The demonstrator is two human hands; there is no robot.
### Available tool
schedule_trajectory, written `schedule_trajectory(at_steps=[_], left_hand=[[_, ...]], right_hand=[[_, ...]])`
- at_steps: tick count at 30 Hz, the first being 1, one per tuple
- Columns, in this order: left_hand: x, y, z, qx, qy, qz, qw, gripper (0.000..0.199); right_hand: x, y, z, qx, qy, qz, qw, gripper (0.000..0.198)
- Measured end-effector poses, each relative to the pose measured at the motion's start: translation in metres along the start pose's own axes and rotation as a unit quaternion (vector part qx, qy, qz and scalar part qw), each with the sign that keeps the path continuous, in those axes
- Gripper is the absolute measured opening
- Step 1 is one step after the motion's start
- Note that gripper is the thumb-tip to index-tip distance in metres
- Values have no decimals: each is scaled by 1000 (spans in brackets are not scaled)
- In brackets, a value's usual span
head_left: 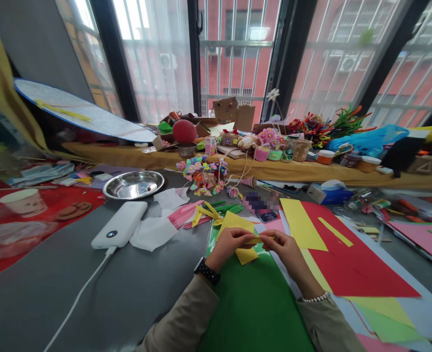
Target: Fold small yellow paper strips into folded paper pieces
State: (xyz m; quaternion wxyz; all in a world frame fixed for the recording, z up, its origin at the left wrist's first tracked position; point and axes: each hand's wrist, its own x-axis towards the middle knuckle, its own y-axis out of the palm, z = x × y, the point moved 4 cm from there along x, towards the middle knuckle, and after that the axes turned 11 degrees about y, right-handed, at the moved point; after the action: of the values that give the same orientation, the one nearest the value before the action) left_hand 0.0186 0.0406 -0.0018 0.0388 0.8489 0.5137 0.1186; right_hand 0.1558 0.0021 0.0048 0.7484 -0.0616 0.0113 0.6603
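Note:
Between my two hands is a narrow folded strip of yellow paper (254, 240), pinched at both ends. My left hand (231, 244) closes on its left end, thumb and fingers together. On the other end, my right hand (280, 244) pinches with thumb and forefinger. Yellow paper pieces (247, 256) lie under the hands, on a green sheet (254, 303). Just beyond them are folded yellow strips (205, 213), green strips (228, 206) and pink folded paper (184, 213).
To the left lie a white power bank (122, 226) with a cable, white tissue (153, 233) and a metal dish (134, 185). A red sheet (351, 259) and a yellow sheet (301, 222) lie to the right. Craft items crowd the window ledge (135, 160).

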Motion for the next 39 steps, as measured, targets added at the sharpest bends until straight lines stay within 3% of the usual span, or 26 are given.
schedule_trajectory(at_steps=[3, 11, 20, 30, 35, 39], left_hand=[[0, 0, 1, 6, 0, -18, 1000, 24], [0, -1, 0, 5, 11, 8, 1000, 22], [-3, 2, 1, -14, -51, 23, 998, 36], [-1, -2, -3, 54, 11, -5, 998, 36], [0, -5, 0, 125, 40, -22, 991, 33], [0, -5, 1, 90, 26, -44, 995, 27]], right_hand=[[-1, 2, 0, 11, 8, 21, 1000, 28], [-1, 1, 0, 34, 20, 21, 999, 19], [1, -1, -9, 114, 60, 8, 992, 15], [0, 5, -5, 76, 38, 31, 996, 29], [5, 1, -12, 49, 23, 12, 998, 25], [6, -1, -11, 37, 8, -20, 999, 23]])
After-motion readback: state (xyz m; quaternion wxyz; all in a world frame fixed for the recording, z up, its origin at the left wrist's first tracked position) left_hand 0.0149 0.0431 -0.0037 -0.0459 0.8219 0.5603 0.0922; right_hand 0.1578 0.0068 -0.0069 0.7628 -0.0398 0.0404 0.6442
